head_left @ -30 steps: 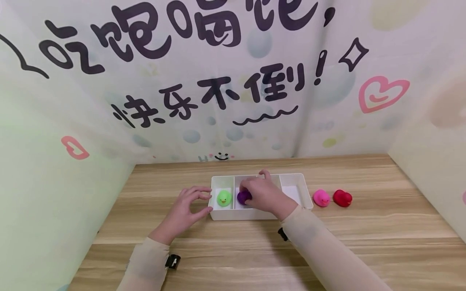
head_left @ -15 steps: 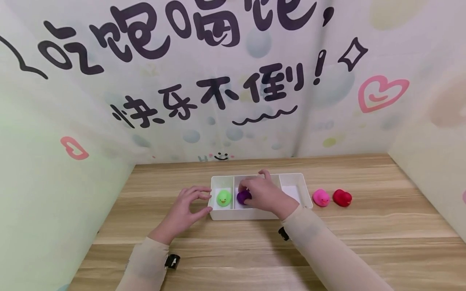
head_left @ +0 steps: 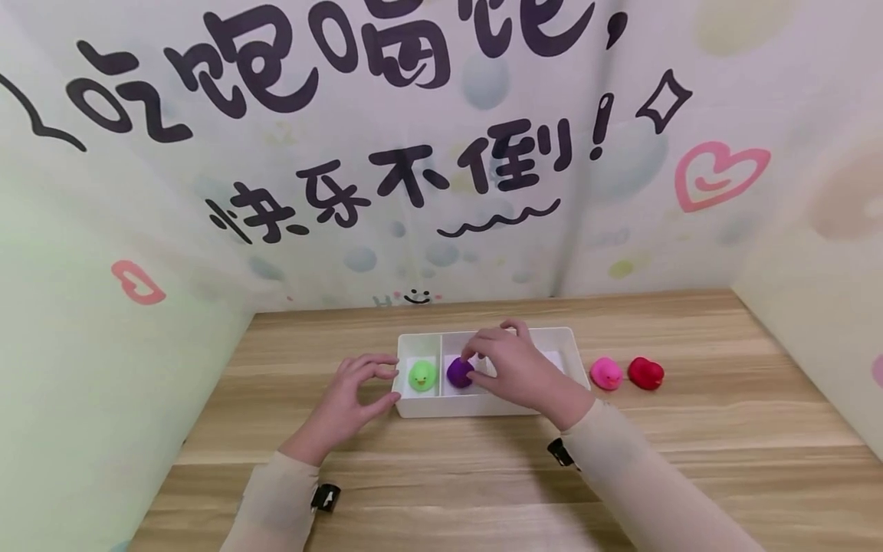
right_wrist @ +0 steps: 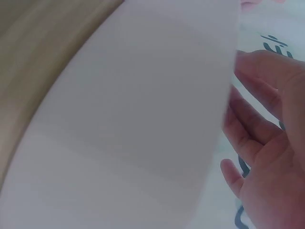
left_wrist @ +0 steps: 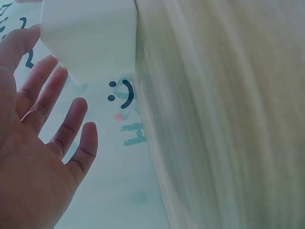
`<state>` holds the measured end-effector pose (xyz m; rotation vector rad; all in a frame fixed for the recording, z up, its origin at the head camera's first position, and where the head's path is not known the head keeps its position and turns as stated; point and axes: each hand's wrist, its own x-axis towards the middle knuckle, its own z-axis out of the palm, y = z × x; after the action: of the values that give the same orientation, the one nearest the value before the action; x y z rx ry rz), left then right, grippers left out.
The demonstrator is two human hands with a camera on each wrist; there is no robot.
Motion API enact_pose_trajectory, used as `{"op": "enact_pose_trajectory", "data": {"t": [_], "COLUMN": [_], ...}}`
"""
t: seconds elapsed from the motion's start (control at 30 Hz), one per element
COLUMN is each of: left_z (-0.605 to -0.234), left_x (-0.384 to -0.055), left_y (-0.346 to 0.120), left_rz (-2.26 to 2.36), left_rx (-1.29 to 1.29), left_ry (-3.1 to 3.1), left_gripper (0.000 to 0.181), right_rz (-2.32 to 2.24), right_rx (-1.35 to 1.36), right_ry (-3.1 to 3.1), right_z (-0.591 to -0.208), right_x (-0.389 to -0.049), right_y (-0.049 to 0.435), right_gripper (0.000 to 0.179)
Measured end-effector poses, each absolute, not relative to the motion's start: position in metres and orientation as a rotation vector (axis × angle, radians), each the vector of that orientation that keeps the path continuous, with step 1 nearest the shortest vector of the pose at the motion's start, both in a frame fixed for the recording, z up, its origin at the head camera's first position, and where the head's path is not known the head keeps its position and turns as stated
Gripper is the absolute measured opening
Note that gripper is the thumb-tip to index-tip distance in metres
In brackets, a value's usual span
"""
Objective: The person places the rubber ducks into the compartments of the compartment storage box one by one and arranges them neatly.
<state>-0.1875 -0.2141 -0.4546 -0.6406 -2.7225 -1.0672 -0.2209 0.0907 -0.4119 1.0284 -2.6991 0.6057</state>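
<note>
A white divided tray (head_left: 455,407) stands on the wooden table. In its left compartment sits a green rubber duck (head_left: 422,376). Just right of the divider, a purple rubber duck (head_left: 457,373) lies in the middle compartment. My right hand (head_left: 520,369) hovers over the tray beside the purple duck, thumb and fingers spread apart around its right side. At the tray's left end my left hand (head_left: 350,393) rests with loosely extended fingers, their tips at the wall. In the left wrist view its fingers (left_wrist: 70,124) reach towards the white tray wall (left_wrist: 95,43).
Right of the tray, a pink rubber duck (head_left: 607,374) and a red rubber duck (head_left: 646,374) sit side by side on the table (head_left: 428,475). A printed cloth wall (head_left: 331,261) rises behind the table's back edge.
My right hand has let go of the purple duck and shifted a little to the right, its fingers parting. The duck stays in the middle compartment. My left hand keeps its place.
</note>
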Motion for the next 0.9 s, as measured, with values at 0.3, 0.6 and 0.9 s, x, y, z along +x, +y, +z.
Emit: {"op": "enact_pose_trajectory", "data": {"t": [0.3, 0.6, 0.9], "left_z": [-0.455, -0.456, -0.454], "left_x": [-0.188, -0.188, -0.187], "left_y": [-0.214, -0.215, -0.215], "left_rz": [-1.075, -1.074, -1.080], "left_rx": [-0.646, -0.655, -0.645], "left_ry": [-2.722, -2.708, -2.726], "left_gripper": [0.028, 0.028, 0.027], "right_rz": [0.620, 0.574, 0.572], "right_rx": [0.951, 0.931, 0.905], "right_ry": [-2.598, -2.537, -2.477], "right_z": [-0.405, -0.405, -0.409], "right_x": [-0.210, -0.203, -0.190], "right_y": [0.129, 0.163, 0.194], "right_gripper": [0.020, 0.020, 0.023]}}
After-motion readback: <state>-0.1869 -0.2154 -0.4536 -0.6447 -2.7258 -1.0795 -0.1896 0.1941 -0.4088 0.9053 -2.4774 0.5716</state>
